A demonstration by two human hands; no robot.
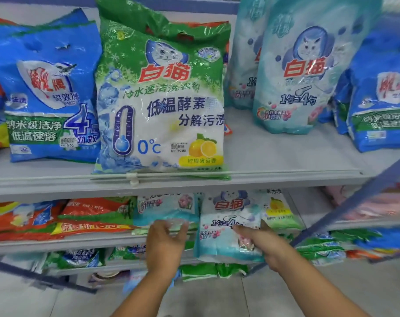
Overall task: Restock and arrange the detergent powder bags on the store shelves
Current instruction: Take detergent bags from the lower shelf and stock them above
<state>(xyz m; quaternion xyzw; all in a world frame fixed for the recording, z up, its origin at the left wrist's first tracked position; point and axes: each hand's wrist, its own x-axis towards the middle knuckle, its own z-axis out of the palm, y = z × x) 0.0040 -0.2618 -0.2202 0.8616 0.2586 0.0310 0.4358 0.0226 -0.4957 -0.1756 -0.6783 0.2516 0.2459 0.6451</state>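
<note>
My right hand (pixel 260 244) grips the lower right corner of a pale teal detergent bag (pixel 226 227) with a cat logo, held upright at the front of the middle shelf (pixel 80 240). My left hand (pixel 165 242) reaches to another pale teal bag (pixel 167 211) lying on that shelf, fingers curled round its near edge. On the upper shelf (pixel 274 177) stands a large green bag (pixel 160 106), a blue bag (pixel 50 92) to its left, and two tall teal bags (pixel 297 72) to its right.
Red and orange bags (pixel 57 218) lie flat at the left of the middle shelf. More blue bags (pixel 379 99) stand at the upper right. Green bags (pixel 203 271) fill the lowest shelf. A blue shelf post (pixel 354 202) slants at right. Tiled floor (pixel 240 298) lies below.
</note>
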